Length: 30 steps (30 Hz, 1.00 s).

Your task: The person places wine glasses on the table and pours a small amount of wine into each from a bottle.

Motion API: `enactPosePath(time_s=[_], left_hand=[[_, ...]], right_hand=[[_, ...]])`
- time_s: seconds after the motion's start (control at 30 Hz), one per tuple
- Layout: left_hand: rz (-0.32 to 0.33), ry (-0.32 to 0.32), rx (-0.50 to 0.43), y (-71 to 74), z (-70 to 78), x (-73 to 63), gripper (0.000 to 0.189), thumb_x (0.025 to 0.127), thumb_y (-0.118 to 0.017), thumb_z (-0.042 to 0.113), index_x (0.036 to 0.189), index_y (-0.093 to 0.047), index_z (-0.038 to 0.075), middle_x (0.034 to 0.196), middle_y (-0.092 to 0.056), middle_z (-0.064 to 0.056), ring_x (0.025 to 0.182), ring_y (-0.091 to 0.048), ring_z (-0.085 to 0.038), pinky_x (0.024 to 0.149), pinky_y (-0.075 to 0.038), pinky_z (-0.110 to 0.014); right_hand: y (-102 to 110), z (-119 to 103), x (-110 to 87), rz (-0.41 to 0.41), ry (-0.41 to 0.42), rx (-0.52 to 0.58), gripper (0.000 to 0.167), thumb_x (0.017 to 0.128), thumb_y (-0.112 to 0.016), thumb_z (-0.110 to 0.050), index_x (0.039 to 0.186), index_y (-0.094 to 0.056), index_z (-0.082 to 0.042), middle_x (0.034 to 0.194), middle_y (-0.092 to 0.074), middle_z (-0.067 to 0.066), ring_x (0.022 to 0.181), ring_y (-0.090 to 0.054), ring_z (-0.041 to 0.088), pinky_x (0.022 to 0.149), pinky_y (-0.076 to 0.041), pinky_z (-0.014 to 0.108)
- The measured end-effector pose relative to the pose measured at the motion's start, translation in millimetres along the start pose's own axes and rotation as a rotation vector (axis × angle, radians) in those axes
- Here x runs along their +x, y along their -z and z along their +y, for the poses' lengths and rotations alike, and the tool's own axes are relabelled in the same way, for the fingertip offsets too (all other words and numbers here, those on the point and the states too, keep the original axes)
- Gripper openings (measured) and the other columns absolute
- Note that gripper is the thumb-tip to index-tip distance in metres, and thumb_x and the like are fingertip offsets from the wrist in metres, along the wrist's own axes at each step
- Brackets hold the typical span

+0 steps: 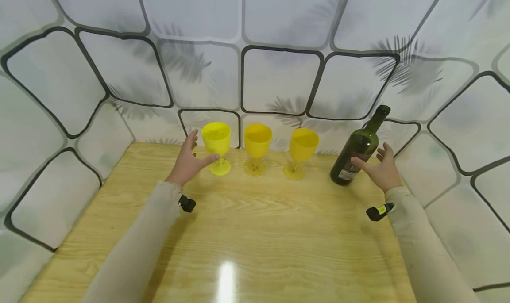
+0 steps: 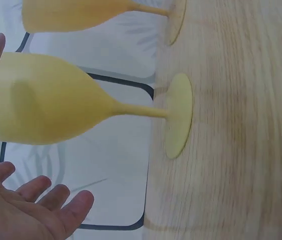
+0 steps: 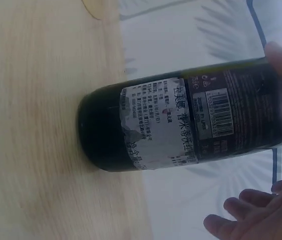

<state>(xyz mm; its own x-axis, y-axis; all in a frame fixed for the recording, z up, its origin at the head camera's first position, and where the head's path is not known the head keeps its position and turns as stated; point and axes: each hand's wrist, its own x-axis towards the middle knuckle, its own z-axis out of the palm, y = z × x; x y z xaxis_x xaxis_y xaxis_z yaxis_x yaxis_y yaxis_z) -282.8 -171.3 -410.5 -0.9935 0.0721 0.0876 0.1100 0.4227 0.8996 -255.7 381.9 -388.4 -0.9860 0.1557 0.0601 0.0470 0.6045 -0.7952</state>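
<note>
My left hand is beside a bright yellow goblet, thumb in front of its stem and fingers on its left. The left wrist view shows a gap between those spread fingers and the goblet's bowl. On the right, a dark green wine bottle stands on the table. My right hand reaches around its right side with thumb and fingers apart. Seen from the right wrist, the bottle's white label faces the camera, and the fingers extend past the bottle without curling round it.
Two more yellow goblets, a middle one and a right one, stand upright in the row between the hands. All are near the back edge of the wood-grain table. A patterned wall covering rises right behind them.
</note>
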Motion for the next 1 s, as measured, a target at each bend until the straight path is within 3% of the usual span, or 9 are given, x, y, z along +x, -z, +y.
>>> enactPosePath(time_s=[0.17, 0.4, 0.63, 1.0], left_hand=[[-0.026, 0.026, -0.111, -5.6, 6.1, 4.5, 0.114, 0.089, -0.082, 0.04, 0.167, -0.001, 0.023, 0.171, -0.012, -0.013, 0.155, -0.019, -0.038, 0.123, -0.024, -0.059], [-0.031, 0.055, -0.198, -11.5, 20.2, 6.5, 0.109, 0.091, -0.081, 0.027, 0.167, -0.004, 0.018, 0.168, -0.019, -0.017, 0.152, -0.025, -0.04, 0.124, -0.023, -0.057], [0.011, -0.004, -0.216, -22.0, 0.8, 18.1, 0.107, 0.088, -0.084, 0.034, 0.166, -0.012, 0.024, 0.163, -0.028, -0.013, 0.146, -0.035, -0.037, 0.121, -0.031, -0.055], [0.033, -0.028, -0.226, -29.6, -3.0, 26.0, 0.103, 0.085, -0.085, 0.043, 0.162, -0.021, 0.022, 0.155, -0.039, -0.008, 0.136, -0.045, -0.031, 0.113, -0.042, -0.054]], right_hand=[[-1, -1, 10.2, -0.019, -0.02, 0.031, 0.119, 0.094, -0.071, -0.051, 0.163, 0.016, -0.007, 0.167, -0.007, 0.031, 0.152, -0.018, 0.052, 0.116, -0.029, 0.068], [-9, 4, 19.7, 0.018, 0.023, 0.117, 0.105, 0.095, -0.073, -0.041, 0.165, -0.002, -0.008, 0.164, -0.021, 0.027, 0.146, -0.032, 0.05, 0.111, -0.036, 0.064], [-20, 0, 22.2, 0.095, 0.027, 0.178, 0.092, 0.095, -0.076, -0.033, 0.163, -0.018, -0.011, 0.151, -0.042, 0.016, 0.129, -0.047, 0.025, 0.107, -0.041, 0.045], [-33, 1, 32.5, 0.233, 0.022, 0.276, 0.088, 0.088, -0.083, -0.03, 0.16, -0.033, -0.021, 0.14, -0.052, 0.004, 0.122, -0.052, 0.016, 0.104, -0.044, 0.036]])
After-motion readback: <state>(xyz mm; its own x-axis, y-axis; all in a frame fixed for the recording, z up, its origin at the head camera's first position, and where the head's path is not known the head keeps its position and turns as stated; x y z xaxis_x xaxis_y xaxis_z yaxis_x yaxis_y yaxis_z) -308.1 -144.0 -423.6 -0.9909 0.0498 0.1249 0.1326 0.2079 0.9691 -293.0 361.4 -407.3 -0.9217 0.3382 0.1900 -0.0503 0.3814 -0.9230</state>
